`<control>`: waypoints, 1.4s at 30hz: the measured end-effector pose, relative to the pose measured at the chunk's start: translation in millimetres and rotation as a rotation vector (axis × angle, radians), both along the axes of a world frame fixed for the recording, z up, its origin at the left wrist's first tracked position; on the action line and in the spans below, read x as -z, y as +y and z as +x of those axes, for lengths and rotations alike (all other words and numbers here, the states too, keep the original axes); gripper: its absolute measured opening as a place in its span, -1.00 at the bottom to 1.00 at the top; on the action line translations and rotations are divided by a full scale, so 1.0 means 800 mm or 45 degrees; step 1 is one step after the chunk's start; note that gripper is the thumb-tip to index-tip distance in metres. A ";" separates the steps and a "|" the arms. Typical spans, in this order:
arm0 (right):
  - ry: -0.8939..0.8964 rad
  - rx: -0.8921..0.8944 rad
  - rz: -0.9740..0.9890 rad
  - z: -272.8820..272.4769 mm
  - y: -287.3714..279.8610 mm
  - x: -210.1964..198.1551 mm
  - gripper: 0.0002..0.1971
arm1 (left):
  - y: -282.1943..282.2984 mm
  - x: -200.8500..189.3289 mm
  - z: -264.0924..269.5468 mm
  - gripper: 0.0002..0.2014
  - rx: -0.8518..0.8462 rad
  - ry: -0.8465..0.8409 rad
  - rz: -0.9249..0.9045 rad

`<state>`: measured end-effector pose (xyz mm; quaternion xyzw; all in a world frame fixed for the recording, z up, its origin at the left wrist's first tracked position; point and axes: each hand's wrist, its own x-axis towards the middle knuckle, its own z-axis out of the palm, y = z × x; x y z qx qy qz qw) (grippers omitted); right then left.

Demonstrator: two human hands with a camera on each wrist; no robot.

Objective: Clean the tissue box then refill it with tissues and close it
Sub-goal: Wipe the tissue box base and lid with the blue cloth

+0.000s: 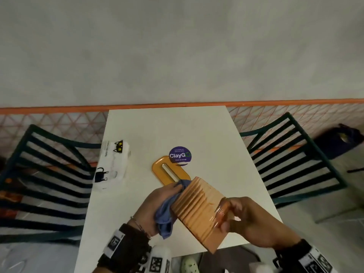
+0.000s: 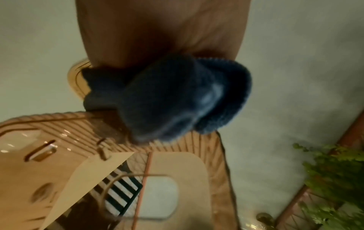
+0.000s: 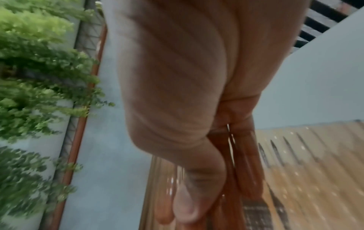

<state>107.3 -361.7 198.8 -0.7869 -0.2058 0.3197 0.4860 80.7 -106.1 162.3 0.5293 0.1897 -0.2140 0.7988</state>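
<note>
Dim, soft indoor light, wide-angle bending at the head view's edges, both wrist views motion-blurred, small glare specks on the ribbed tissue box.

Grey wall with orange trim — white table between dark slatted chairs.

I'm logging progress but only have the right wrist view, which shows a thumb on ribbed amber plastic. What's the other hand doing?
Observer: The left hand holds a blue cloth against the tissue box.
Operator: Is the lid on?
Observer: No, the orange lid lies on the table, beyond the box.
Operator: Refill tissues ready?
Observer: A white tissue pack sits at the table's left edge.
</note>
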 end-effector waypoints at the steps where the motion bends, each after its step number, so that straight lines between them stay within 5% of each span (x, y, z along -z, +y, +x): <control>1: -0.054 -0.031 -0.077 -0.003 0.003 -0.001 -0.70 | 0.005 -0.001 0.004 -0.72 0.015 -0.032 0.017; 5: -0.259 -0.119 -0.233 -0.009 0.019 -0.006 -0.65 | 0.009 -0.003 0.006 -0.73 0.051 -0.130 0.149; 13: -0.532 -0.118 -0.268 -0.001 0.037 -0.009 -0.68 | -0.039 -0.012 -0.025 -0.67 -0.246 -0.774 0.959; 19: -0.671 -0.010 -0.255 0.005 0.043 0.005 -0.77 | -0.067 -0.002 -0.042 -0.61 -0.014 -1.387 1.138; 21: -0.649 -0.006 -0.254 0.002 0.045 0.003 -0.75 | -0.054 -0.001 -0.029 -0.60 -0.043 -1.317 1.089; 25: -0.570 0.001 -0.323 0.003 0.050 0.003 -0.68 | -0.032 0.002 0.002 -0.66 -0.218 -0.846 0.997; 31: -0.530 0.106 -0.221 0.005 0.049 0.009 -0.79 | -0.058 0.006 -0.027 -0.65 -0.132 -1.230 1.122; 34: -0.356 0.217 -0.261 0.003 0.048 0.013 -0.75 | -0.029 0.009 0.016 -0.72 -0.388 -0.648 1.081; 38: -0.147 0.416 -0.132 0.005 0.047 0.012 -0.83 | 0.013 0.010 0.054 -0.84 -0.901 -0.019 0.307; 40: -0.130 0.422 -0.128 0.006 0.049 0.014 -0.85 | 0.025 -0.002 0.055 -0.79 -0.901 -0.057 0.037; 42: -0.102 0.417 -0.134 0.007 0.052 0.015 -0.86 | 0.024 -0.017 0.053 -0.63 -0.927 -0.265 0.078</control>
